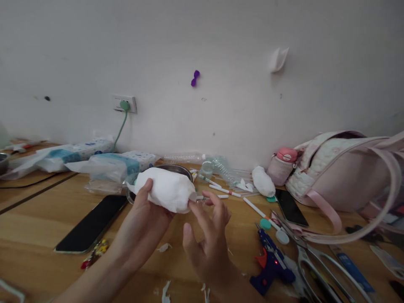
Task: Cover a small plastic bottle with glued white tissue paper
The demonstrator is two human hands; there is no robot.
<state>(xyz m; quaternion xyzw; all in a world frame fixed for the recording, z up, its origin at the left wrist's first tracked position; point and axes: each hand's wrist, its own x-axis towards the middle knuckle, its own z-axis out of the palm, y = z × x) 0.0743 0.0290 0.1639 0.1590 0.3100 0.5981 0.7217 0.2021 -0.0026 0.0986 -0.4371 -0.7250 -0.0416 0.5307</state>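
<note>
My left hand [147,225] grips a white tissue-wrapped bundle [168,189] from below, its thumb lying on the near side. The bundle is held sideways above the table; a loose tissue end sticks out at its left, and what is inside is hidden. My right hand [210,240] is at the bundle's right end with fingers apart, the index fingertip at the tissue there. Whether it presses on it I cannot tell. Behind the bundle, partly covered, stands a metal bowl [176,169]. A similar white wrapped bundle [263,181] lies farther right.
On the right are a blue glue gun [271,261] with a red light, large scissors [311,265], a phone [291,207], a pink bag [350,172] and a pink-capped bottle [282,166]. Leftward lie another phone [91,225] and tissue packs [116,164]. White sticks [257,208] lie mid-table.
</note>
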